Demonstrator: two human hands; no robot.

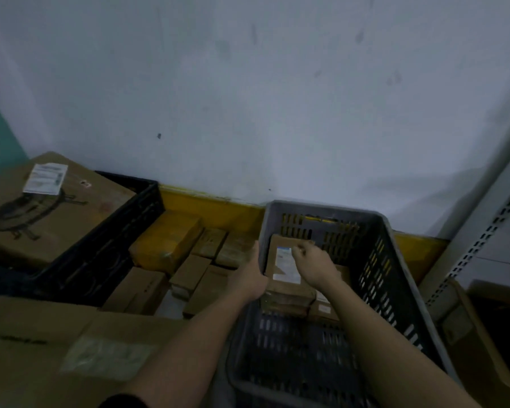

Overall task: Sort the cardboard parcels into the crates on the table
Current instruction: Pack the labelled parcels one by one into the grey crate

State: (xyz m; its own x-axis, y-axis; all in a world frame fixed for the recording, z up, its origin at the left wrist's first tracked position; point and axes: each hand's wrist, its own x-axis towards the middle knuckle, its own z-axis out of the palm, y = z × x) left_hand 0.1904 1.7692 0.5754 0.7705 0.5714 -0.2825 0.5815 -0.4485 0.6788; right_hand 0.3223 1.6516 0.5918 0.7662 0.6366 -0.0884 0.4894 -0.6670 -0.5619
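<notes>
Holding a labelled parcel [286, 265] inside the grey crate [395, 278] atop other parcels, left hand [252, 278] gripping its edge, right hand [309, 260] loosely curled over it, apparently pinching nothing; risk: released crooked, it slides off the uneven stack.

Both hands are in the grey crate [395, 278]. The left hand [252, 279] grips the near-left edge of a labelled parcel [286, 270] lying on other parcels there; the right hand [309, 259] rests loosely curled on its label. Left of the crate, small parcels [189, 275] lie scattered, then a black crate [112, 248] holding a big box [42, 213].
</notes>
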